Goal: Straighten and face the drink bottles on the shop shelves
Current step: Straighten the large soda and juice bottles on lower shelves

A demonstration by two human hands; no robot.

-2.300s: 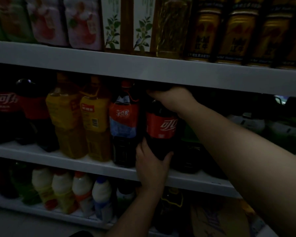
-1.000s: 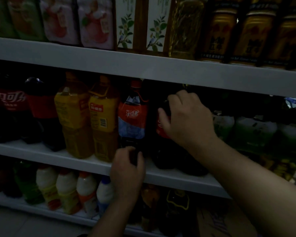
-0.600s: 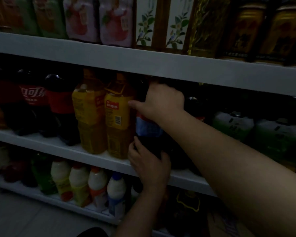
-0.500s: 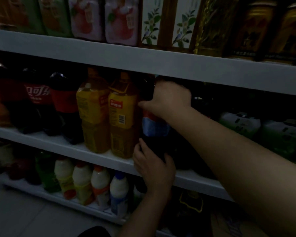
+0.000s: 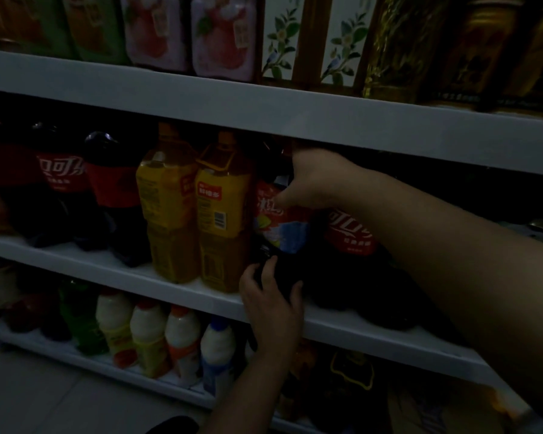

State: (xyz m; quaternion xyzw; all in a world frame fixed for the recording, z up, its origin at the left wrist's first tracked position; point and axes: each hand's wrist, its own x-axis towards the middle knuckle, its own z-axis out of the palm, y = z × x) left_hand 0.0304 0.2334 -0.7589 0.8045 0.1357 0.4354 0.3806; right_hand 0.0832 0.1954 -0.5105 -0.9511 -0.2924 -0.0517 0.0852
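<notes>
middle shelf (image 5: 176,292) | cola bottles (image 5: 61,177); yellow bottles (image 5: 166,198) | apparently upright

Dim shop interior, low light. Three pale grey shelves run left to right, slanting down toward right. Top shelf (image 5: 264,109) has broad front edge. Middle shelf (image 5: 91,255) sits below. Bottom shelf (image 5: 60,355) sits just above floor. Deep shadow under each shelf, darkest at right. Floor (image 5: 38,399) pale, smooth, with faint seam lines.
</notes>
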